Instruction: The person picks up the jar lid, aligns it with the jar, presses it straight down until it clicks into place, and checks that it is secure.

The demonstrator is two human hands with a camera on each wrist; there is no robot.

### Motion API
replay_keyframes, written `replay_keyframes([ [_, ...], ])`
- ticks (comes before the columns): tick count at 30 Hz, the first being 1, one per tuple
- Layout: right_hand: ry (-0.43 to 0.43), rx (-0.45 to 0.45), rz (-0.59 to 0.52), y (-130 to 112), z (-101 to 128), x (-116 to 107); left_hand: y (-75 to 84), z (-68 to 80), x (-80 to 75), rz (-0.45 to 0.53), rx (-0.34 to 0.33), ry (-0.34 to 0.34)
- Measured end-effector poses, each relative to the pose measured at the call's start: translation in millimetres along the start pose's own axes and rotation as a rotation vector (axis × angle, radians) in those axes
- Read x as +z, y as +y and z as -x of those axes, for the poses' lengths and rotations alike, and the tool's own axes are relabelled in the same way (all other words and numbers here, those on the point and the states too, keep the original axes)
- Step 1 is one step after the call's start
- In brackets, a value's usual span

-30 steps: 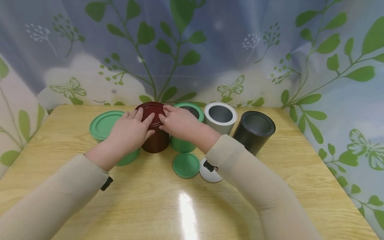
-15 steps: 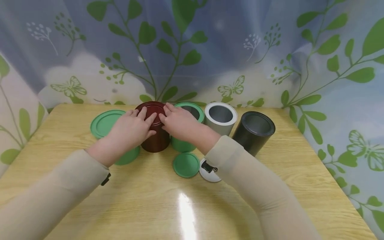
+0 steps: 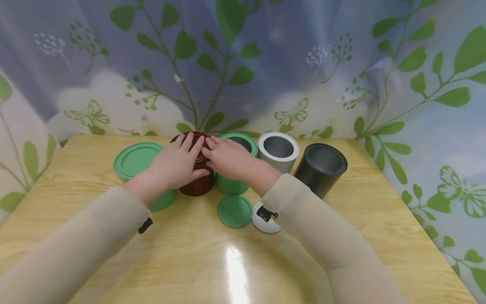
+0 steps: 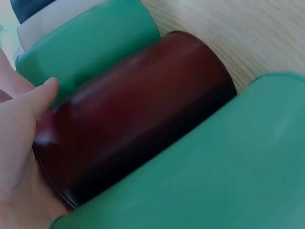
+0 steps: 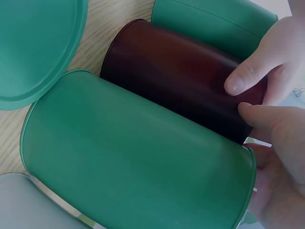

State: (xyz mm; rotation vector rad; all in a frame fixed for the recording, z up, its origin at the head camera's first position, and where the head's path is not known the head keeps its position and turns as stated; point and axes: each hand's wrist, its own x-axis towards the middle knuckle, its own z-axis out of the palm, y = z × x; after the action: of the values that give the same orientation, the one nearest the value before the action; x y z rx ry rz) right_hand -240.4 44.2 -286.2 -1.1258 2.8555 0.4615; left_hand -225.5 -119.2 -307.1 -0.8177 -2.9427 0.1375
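On a wooden table (image 3: pixel 190 261), a green lid (image 3: pixel 235 211) lies flat beside a white lid (image 3: pixel 263 223). Beyond, the left hand (image 3: pixel 175 164), fingers spread wide, and the right hand (image 3: pixel 230 158), fingers extended, rest atop an upright red can (image 3: pixel 197 185) between two green cans (image 3: pixel 230 184). Rightward stand a white can (image 3: pixel 282 164) and a black can (image 3: pixel 316 178); behind hangs a leafy curtain (image 3: pixel 265 76).
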Motion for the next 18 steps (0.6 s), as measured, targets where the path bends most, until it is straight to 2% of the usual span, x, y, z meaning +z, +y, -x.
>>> replay_keyframes([
  [4, 0.016, 0.024, -0.024, 0.5, 1.8, 0.7, 0.1, -3.8, 0.1, -0.034, 0.033, 0.014],
  [18, 0.051, 0.024, 0.018, -3.6, -0.8, 1.8, -1.2, -4.5, 2.4, -0.082, -0.002, 0.072],
])
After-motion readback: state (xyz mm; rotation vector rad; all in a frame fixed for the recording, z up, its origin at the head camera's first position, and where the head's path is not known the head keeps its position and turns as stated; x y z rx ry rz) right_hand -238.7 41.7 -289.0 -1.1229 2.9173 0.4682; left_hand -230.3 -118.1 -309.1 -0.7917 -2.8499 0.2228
